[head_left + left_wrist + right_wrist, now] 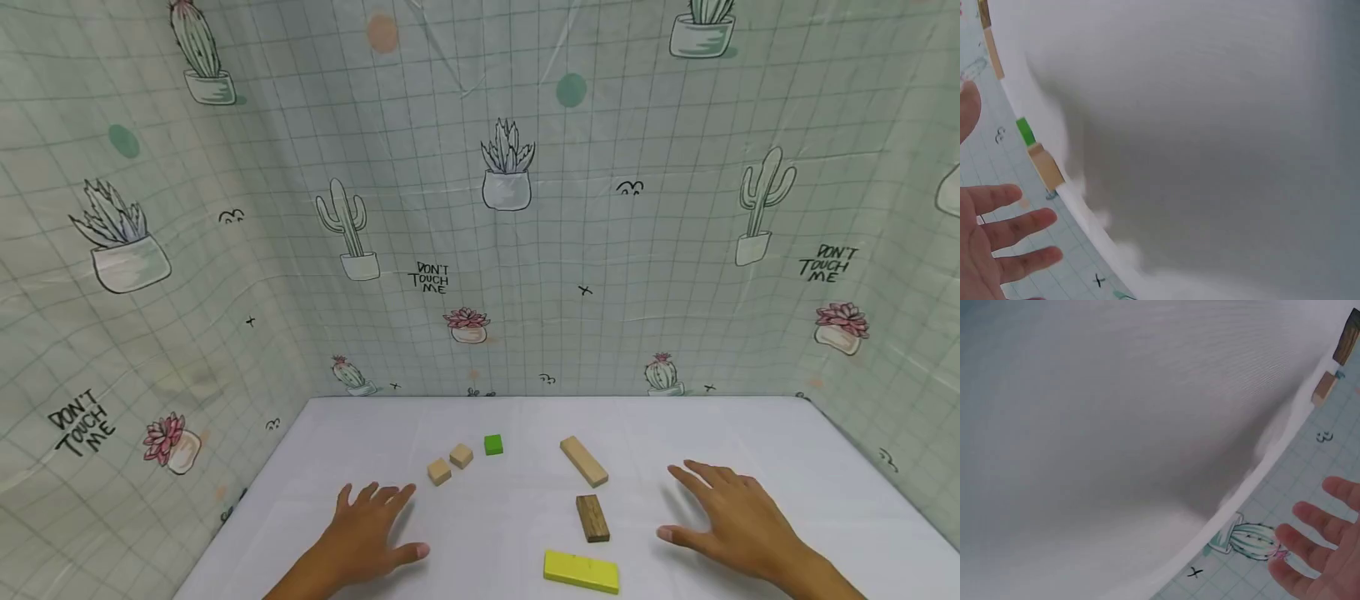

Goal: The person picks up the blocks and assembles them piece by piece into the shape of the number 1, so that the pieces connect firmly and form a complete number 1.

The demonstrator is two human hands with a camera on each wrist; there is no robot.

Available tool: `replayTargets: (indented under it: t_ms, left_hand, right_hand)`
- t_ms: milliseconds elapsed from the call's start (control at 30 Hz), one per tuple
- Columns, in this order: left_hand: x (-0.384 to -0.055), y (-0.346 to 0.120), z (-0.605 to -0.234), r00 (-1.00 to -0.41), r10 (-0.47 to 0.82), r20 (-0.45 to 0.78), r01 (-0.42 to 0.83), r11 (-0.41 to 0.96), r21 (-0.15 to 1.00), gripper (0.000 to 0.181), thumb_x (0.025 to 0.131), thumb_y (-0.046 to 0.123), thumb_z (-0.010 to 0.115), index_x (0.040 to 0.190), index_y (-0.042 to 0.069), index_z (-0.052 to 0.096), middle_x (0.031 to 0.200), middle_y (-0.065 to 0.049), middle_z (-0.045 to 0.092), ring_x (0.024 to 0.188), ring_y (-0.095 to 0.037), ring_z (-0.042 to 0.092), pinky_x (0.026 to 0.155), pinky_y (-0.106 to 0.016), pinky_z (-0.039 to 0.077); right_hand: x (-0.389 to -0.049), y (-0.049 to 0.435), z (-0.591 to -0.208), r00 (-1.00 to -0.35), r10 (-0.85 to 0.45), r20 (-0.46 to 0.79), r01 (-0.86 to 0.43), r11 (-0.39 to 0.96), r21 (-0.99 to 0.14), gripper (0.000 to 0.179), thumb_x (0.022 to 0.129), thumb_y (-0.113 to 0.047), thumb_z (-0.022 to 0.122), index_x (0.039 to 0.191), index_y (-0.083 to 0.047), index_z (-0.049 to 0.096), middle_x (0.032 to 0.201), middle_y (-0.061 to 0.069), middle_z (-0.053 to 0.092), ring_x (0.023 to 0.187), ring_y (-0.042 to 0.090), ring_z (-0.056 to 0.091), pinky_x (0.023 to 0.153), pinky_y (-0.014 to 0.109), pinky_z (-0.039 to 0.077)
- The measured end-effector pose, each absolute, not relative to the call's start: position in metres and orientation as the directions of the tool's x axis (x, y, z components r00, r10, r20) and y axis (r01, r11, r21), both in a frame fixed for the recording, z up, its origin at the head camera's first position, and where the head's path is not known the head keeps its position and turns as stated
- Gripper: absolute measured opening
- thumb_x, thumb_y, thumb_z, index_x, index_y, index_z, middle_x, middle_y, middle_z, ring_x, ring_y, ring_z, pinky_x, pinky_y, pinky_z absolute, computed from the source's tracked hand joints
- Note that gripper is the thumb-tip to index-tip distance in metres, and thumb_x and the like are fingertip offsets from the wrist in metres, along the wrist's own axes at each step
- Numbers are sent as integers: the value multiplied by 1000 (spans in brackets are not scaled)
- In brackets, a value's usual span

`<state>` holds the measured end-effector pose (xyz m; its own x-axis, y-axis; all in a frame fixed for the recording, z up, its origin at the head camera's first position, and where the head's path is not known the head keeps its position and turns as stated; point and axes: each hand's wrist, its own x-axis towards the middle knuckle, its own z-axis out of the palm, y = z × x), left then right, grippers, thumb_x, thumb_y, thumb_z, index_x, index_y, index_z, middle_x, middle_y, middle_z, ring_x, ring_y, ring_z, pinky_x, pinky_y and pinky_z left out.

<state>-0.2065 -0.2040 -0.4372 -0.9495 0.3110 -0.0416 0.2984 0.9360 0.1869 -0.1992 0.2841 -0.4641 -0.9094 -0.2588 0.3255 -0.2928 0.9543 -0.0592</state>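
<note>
My left hand (365,533) hovers over the white table's left side with its fingers spread, holding nothing. Two small pale wooden cubes (439,472) lie just beyond its fingertips, and a green block (492,444) sits to their right. On the right side my right hand (738,521) is held with fingers apart and nothing in it. Between the hands lie a long pale wooden block (584,462), a shorter dark brown wooden block (592,518) and a yellow block (581,572) nearest the front. Both wrist views show fingers (1019,228) extended and bare of any object.
The white tabletop (487,517) runs back to a hanging cloth (570,242) printed with cacti and a grid. That cloth also encloses the left and right sides.
</note>
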Motion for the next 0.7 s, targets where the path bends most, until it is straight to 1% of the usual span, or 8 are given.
replayTargets:
  t_ms: [100,167,233,300,367,467,600,700]
  left_hand:
    - [-209,-193,-435,-936,350,-37,338,923,183,76,83,63,70,133,7,61,130,-16,64,122,-40,58,103,-68,36]
    - [-210,-185,-434,-926,376,-35,362,911,197,65,85,57,71,126,7,64,123,-13,68,114,-34,63,97,-61,44]
    - [-212,-178,-434,-914,403,-39,386,897,217,55,88,52,70,120,7,67,113,-8,72,105,-26,67,91,-53,50]
    - [-213,-169,-435,-900,435,-33,416,879,233,45,91,46,70,115,9,68,102,-1,73,93,-17,68,84,-46,53]
    - [-212,-160,-435,-885,463,-44,439,864,245,38,92,43,69,112,10,69,91,5,72,82,-9,65,78,-40,54]
    - [-212,-145,-437,-859,511,-39,487,838,246,32,93,40,69,108,12,70,84,9,68,74,-2,59,70,-31,52]
    - [-212,-124,-439,-833,548,-76,515,819,252,30,92,40,70,106,13,71,77,11,63,69,1,53,65,-25,48]
    - [-213,-109,-440,-822,556,-124,519,821,236,31,91,42,71,106,15,71,77,12,61,69,1,51,65,-24,47]
  right_hand:
    - [-203,276,-459,-923,-263,282,-298,950,-89,86,75,-78,66,130,-12,64,124,12,67,108,36,64,81,56,52]
    - [-205,271,-455,-937,-257,235,-290,949,-120,85,74,-77,67,129,-13,65,117,9,70,104,33,66,75,54,54]
    - [-207,265,-453,-950,-250,184,-279,948,-152,82,74,-76,68,127,-13,65,110,5,72,99,28,68,70,51,55]
    - [-209,260,-451,-960,-243,136,-266,946,-185,77,75,-73,71,125,-14,66,102,-2,72,92,21,67,68,47,54]
    - [-210,255,-450,-964,-245,103,-262,942,-211,73,75,-69,73,123,-15,66,94,-8,70,84,14,64,66,41,52]
    - [-213,248,-450,-961,-263,85,-276,932,-235,68,73,-65,77,121,-18,67,87,-13,66,76,7,57,65,34,49]
    - [-216,240,-449,-949,-307,77,-316,910,-269,66,72,-60,81,121,-18,66,83,-16,62,74,3,51,64,28,45]
    - [-219,236,-450,-934,-350,66,-354,891,-284,68,72,-57,83,123,-16,66,85,-15,61,74,3,50,63,28,44]
